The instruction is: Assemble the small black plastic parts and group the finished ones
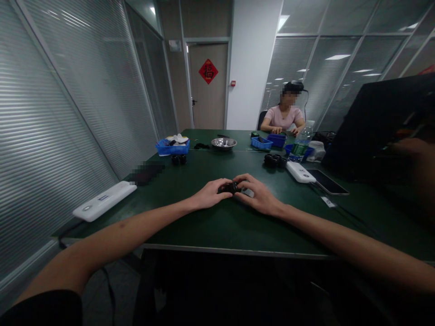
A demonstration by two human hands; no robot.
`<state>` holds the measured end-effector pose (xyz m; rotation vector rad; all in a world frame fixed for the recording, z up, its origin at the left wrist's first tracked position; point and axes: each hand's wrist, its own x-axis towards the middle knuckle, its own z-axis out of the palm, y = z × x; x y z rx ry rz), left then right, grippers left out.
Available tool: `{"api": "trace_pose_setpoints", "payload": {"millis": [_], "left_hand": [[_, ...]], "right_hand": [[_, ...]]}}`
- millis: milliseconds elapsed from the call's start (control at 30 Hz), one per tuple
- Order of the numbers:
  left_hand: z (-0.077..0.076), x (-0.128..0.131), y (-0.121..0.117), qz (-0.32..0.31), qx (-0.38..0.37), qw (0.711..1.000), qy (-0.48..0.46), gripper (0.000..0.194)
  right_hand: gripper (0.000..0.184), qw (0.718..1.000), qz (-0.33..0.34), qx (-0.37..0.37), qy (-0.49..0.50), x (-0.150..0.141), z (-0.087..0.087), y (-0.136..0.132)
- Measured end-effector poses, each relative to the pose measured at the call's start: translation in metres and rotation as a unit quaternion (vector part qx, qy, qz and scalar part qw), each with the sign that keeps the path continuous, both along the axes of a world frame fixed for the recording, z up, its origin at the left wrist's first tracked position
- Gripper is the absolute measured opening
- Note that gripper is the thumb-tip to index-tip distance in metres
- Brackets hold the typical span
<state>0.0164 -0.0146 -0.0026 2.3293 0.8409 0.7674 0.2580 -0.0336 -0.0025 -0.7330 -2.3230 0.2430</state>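
A small black part [232, 187] lies between my two hands, just above or on the green table; its kind is not clear. My left hand [211, 194] is closed on its left side with thumb and fingers. From the right, my right hand [257, 195] grips the same part with bent fingers, which hide much of it. Under the right palm a small grey-white piece [248, 192] shows in part. Farther off are two groups of black round parts, one at the left [178, 159] and one at the right [274, 160].
On the green table [204, 231] stand a blue basket [173, 148], a metal bowl [224, 144], small blue trays [261, 143] and a bottle [300, 146]. White power banks [105, 200] lie at both sides, a phone [328, 181] at right. Beyond sits another person [284, 117]. A dark screen [377, 127] rises right.
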Motion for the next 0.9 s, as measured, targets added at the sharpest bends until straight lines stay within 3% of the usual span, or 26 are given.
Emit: {"api": "trace_pose_setpoints", "payload": {"millis": [500, 900], "left_hand": [[0.0013, 0.0004, -0.0019, 0.002, -0.004, 1.0, 0.003, 0.04], [0.0002, -0.001, 0.0004, 0.001, -0.004, 1.0, 0.004, 0.042]], "right_hand": [[0.01, 1.0, -0.013, 0.007, 0.002, -0.0012, -0.0007, 0.0006], [0.011, 1.0, 0.016, -0.004, 0.002, 0.0009, -0.0015, 0.0002]]}}
